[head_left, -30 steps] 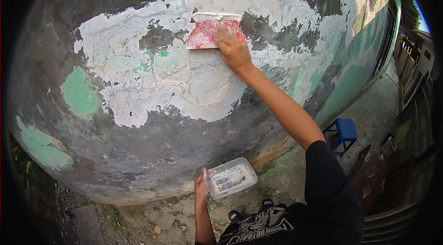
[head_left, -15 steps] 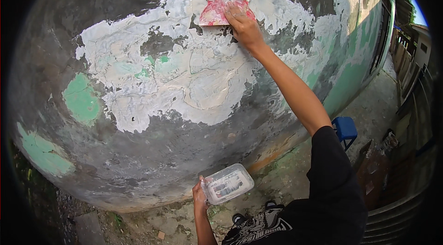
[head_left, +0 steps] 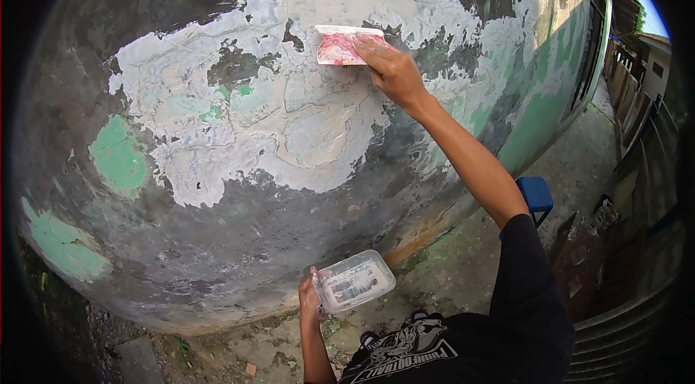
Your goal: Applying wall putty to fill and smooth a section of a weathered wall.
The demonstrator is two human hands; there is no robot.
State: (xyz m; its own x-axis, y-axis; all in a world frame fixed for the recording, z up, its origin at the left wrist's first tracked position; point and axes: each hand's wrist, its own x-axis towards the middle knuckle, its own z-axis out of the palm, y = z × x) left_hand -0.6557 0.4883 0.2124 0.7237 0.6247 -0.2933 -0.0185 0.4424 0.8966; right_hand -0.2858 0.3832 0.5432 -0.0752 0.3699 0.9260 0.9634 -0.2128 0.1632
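Observation:
My right hand [head_left: 392, 69] grips a red putty scraper [head_left: 339, 49] smeared with white. The scraper's white-coated upper edge lies against or very close to the wall [head_left: 289, 221]. Around it spreads a rough patch of white putty [head_left: 210, 138], with dark grey gaps and small green spots showing through. Low in front of my body, my left hand [head_left: 310, 298] holds a clear plastic tub [head_left: 356, 281] by its left end. White paste coats the tub's bottom and streaks its sides. White residue also marks my left fingers.
Green paint patches [head_left: 119, 157] show on the wall's left. A blue stool [head_left: 535, 194] stands by the wall at right, near dark clutter [head_left: 579, 261]. A fence [head_left: 628, 80] lines the passage. Beneath me is rough, stained ground [head_left: 463, 268]. My shoes show at the wall's foot.
My right hand and the scraper have come down the wall, leaving a smoother white coat above. The tub in my left hand stays nearly where it was.

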